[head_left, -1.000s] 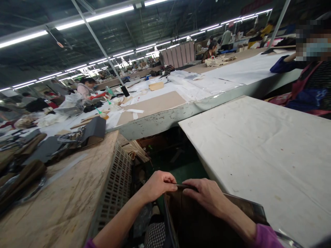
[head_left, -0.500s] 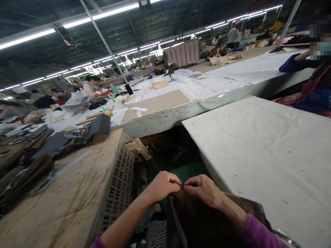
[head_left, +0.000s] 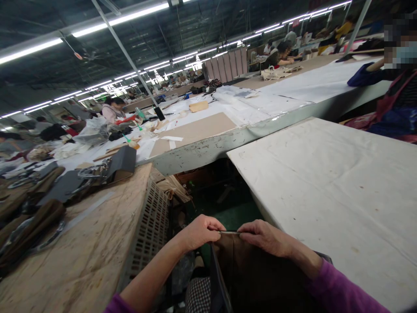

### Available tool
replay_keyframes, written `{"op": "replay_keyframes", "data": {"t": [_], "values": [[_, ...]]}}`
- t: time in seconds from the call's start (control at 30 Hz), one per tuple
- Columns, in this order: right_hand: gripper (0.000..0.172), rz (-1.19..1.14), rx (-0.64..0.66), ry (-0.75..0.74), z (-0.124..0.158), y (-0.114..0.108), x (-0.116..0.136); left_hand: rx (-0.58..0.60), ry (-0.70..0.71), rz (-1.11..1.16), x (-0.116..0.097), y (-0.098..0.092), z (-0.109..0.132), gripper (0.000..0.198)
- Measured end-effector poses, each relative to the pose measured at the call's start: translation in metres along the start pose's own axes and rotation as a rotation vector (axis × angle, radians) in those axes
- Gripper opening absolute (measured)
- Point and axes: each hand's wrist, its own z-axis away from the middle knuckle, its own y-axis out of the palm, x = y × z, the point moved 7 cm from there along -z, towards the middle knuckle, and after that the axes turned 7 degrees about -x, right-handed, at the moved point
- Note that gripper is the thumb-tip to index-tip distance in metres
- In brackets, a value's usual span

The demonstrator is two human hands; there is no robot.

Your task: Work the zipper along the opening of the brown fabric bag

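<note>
A dark bag (head_left: 260,278) with a brown lining hangs open low in front of me, over my lap. My left hand (head_left: 202,232) pinches its top edge between thumb and fingers. A short way to the right, my right hand (head_left: 264,237) grips the same edge, also between thumb and fingers. The strip of rim between the two hands looks stretched straight. The bag's lower part runs out of view and its inside is very dark. My right forearm covers part of its right side.
A worn wooden table (head_left: 97,230) with dark bag pieces (head_left: 61,187) is at left, a perforated crate (head_left: 146,221) beside it. A white-topped table (head_left: 339,182) stands at right. Across the back runs a long worktable (head_left: 198,152). A co-worker's sleeve (head_left: 366,74) rests there.
My hands have moved apart along the bag's edge, the right one shifting rightward. More of the rim and the brown lining shows between them. The view has tilted slightly.
</note>
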Motion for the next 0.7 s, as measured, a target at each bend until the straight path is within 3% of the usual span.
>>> {"op": "replay_keyframes", "data": {"t": [0.23, 0.5, 0.7], "values": [[0.026, 0.056, 0.025, -0.051, 0.004, -0.006, 0.005, -0.062, 0.002, -0.040, -0.006, 0.001, -0.004, 0.021], [0.034, 0.158, -0.112, -0.037, 0.004, 0.003, 0.008, -0.144, 0.037, -0.103, 0.004, 0.000, -0.006, 0.023], [0.028, 0.237, -0.111, -0.042, -0.003, 0.003, 0.018, -0.078, 0.054, -0.141, -0.004, -0.004, -0.002, 0.028]]}}
